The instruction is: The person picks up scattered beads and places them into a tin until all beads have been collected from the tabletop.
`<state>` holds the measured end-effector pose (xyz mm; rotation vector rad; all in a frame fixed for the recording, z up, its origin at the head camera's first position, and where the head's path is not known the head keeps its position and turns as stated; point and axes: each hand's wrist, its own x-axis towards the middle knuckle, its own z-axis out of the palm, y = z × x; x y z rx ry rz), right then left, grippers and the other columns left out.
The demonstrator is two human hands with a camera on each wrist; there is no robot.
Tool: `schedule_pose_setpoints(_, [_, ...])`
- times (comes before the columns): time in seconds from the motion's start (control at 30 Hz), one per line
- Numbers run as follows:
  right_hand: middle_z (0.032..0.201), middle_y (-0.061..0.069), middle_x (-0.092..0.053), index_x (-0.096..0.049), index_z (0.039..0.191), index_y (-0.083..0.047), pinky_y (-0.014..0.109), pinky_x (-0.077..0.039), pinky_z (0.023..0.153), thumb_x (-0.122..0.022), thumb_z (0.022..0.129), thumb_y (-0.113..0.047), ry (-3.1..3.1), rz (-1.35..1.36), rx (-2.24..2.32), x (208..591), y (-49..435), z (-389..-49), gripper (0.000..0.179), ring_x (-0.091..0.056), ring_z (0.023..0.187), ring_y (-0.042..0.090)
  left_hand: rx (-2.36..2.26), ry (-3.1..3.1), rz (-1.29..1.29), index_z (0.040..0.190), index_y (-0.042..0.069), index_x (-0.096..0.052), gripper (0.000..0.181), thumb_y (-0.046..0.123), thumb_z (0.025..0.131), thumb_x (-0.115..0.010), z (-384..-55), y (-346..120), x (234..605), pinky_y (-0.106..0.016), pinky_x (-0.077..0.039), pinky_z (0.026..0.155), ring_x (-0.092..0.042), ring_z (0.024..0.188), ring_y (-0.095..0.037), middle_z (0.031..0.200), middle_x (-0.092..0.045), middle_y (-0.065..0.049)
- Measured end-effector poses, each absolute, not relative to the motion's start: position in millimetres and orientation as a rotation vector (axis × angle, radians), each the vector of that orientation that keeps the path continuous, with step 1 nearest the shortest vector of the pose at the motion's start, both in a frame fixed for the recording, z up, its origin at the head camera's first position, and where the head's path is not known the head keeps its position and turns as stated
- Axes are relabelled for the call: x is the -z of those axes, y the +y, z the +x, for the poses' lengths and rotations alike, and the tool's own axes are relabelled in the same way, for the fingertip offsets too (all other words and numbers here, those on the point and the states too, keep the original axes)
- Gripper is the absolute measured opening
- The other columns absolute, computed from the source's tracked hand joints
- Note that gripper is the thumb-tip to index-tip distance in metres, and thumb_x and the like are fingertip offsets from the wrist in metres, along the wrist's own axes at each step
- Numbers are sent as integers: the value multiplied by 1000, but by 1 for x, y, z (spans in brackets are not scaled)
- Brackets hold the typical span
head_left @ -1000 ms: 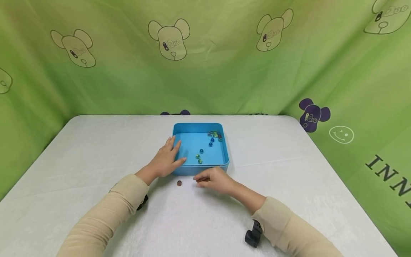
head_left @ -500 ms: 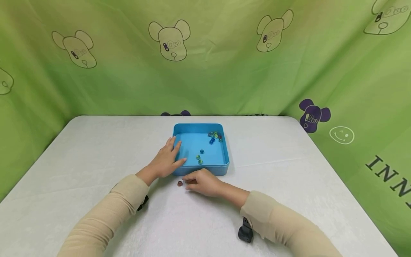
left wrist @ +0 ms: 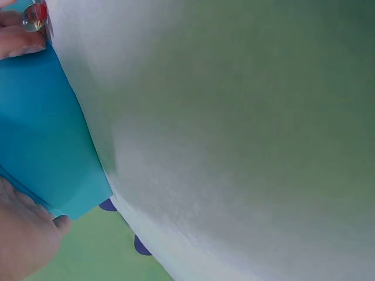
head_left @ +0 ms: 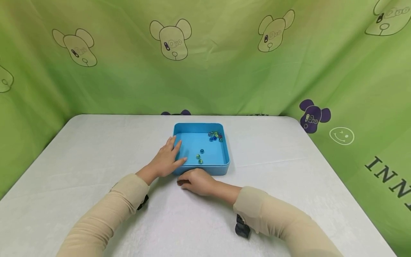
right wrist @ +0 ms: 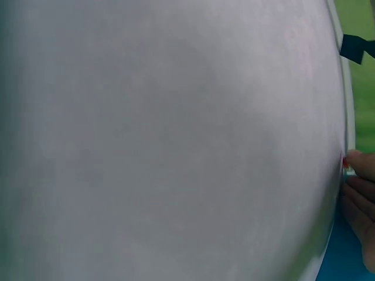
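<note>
A shallow blue square box (head_left: 205, 170) stands near the table's middle. My left hand (head_left: 163, 160) lies over its left wall, fingers spread and fairly straight. In front of the box, my right hand (head_left: 197, 181) is low at the table, thumb and fingers around a clear glass marble with red inside (left wrist: 35, 17). The head view hides most of that marble; the right wrist view shows a bit of red at the thumb tip. Inside the box, several marbles (head_left: 216, 135) cluster in the far right corner. A blue marble (head_left: 202, 151) and two greenish marbles (head_left: 200, 161) lie nearer the front wall.
A white cloth covers the table (head_left: 282, 171). Behind and to the right hangs a green printed curtain (head_left: 224, 78). Black wrist camera mounts show under both sleeves, such as the right mount (head_left: 242, 226).
My right hand has moved left along the box's front and reached the reddish marble on the table. Two blue marbles in the box rolled toward the far corner. My left hand stays put.
</note>
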<state>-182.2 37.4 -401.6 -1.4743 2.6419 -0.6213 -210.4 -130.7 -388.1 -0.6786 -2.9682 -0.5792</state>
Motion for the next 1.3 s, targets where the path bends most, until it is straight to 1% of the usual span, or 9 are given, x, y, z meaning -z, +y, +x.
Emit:
schedule_pose_setpoints(0.1, [89, -4, -64, -66, 95, -9, 17, -42, 74, -61, 81, -15, 2664, -1511, 571, 401, 35, -181, 16, -56, 86, 6, 546, -2989, -671, 137, -1, -17, 68, 42, 89, -39, -211, -130, 388, -48, -14, 99, -1, 128, -34, 141, -3, -21])
schedule_pose_setpoints(0.33, [87, -4, -64, -67, 91, -10, 17, -43, 73, -60, 81, -12, 2718, -1496, 564, 402, 34, -180, 12, -57, 85, 7, 551, -2999, -668, 137, -1, -17, 68, 42, 89, -39, -209, -130, 385, -47, -14, 99, 1, 128, -32, 141, -3, -20])
schedule_pose_setpoints(0.63, [86, -5, -64, -67, 92, -9, 15, -42, 72, -59, 82, -15, 2667, -1481, 674, 401, 39, -183, 14, -57, 82, 4, 553, -2997, -665, 137, 0, -17, 68, 42, 89, -38, -211, -131, 386, -47, -14, 99, 0, 128, -33, 141, -3, -20])
schedule_pose_setpoints(0.87, [86, -6, -64, -67, 91, -9, 15, -42, 74, -60, 81, -15, 2660, -1480, 774, 397, 50, -179, 13, -57, 84, 2, 551, -2994, -657, 137, 0, -18, 68, 44, 88, -38, -212, -131, 389, -47, -13, 99, 0, 128, -31, 141, -4, -19])
schedule_pose_setpoints(1.17, [89, -2, -65, -67, 93, -5, 19, -44, 74, -60, 82, -13, 2640, -1481, 919, 384, 68, -172, 15, -58, 86, 7, 529, -2987, -661, 136, 0, -18, 69, 44, 88, -39, -211, -130, 389, -48, -15, 99, -2, 128, -33, 141, -5, -20])
schedule_pose_setpoints(1.3, [90, -1, -65, -67, 94, -5, 20, -45, 73, -59, 82, -15, 2663, -1408, 968, 376, 76, -173, 17, -59, 86, 8, 543, -2995, -657, 136, -1, -18, 68, 43, 88, -39, -211, -130, 388, -48, -14, 99, 0, 128, -32, 141, -4, -20])
